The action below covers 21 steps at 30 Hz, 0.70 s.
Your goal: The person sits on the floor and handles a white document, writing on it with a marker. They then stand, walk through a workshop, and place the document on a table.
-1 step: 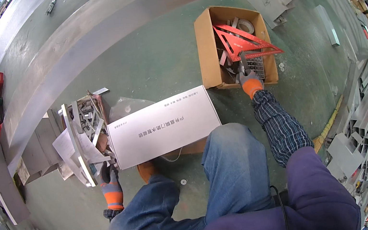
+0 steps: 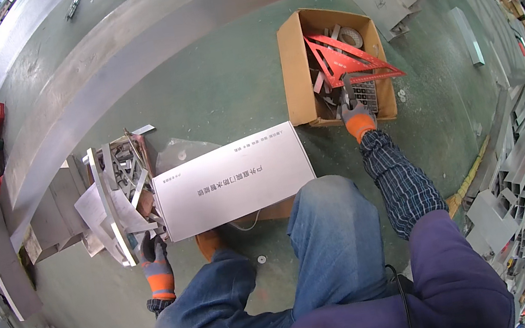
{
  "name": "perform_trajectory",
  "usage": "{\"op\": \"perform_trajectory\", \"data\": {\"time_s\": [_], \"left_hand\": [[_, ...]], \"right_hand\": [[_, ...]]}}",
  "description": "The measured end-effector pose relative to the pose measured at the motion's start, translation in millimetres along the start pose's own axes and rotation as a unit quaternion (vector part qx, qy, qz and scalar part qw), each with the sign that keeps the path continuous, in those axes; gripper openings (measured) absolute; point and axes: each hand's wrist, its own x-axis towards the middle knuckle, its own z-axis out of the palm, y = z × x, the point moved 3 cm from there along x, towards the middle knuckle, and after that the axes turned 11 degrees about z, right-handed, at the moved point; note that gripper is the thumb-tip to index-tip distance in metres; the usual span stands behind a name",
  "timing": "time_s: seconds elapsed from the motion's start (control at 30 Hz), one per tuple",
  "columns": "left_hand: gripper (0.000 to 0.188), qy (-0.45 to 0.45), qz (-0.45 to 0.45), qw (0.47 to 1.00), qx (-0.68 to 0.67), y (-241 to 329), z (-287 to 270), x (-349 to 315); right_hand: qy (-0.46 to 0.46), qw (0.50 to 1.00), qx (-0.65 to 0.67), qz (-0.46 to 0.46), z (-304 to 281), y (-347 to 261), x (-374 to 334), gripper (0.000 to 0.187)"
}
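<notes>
My right hand point(image 2: 359, 118), in a grey glove with an orange cuff, reaches over the near edge of an open cardboard box point(image 2: 297, 75). Its fingers are closed around a dark, narrow upright piece point(image 2: 347, 86) whose kind I cannot make out. Just beyond it, a red triangular square point(image 2: 329, 64) lies slanted across the box, over a roll of tape point(image 2: 350, 38) and mixed small parts. My left hand point(image 2: 156, 262), gloved alike, rests low beside a pile of metal offcuts point(image 2: 126, 169). Its fingers are stretched out toward a long metal strip point(image 2: 112, 210), and nothing shows in them.
A long white carton point(image 2: 234, 182) lies before my knees, between the two hands. Large metal beams point(image 2: 181, 11) arch across the far side and left. Metal profiles and sheets point(image 2: 493, 215) are stacked at the right. A short metal bar point(image 2: 466, 36) lies on the green floor.
</notes>
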Motion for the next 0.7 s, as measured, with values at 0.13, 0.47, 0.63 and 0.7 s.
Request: {"op": "perform_trajectory", "data": {"time_s": [0.13,0.47,0.63,0.7], "left_hand": [[0.041,0.017,-0.015,0.999,0.033,1.0,-20.4,0.7],[0.047,0.165,0.109,0.959,0.202,-21.2,-124.9,47.4],[0.068,0.234,0.05,0.941,0.239,-54.0,-185.8,81.9],[0.077,0.251,0.03,0.91,0.328,-64.0,-216.0,88.7]], "right_hand": [[0.008,0.999,-0.022,0.031,-5.0,-4.5,-11.4,0.055],[-0.003,0.999,0.011,-0.03,5.5,20.8,2.1,0.053],[0.016,0.999,0.013,-0.027,9.3,24.9,11.0,0.051],[0.009,0.996,0.068,-0.056,11.0,17.0,4.6,0.05]]}}
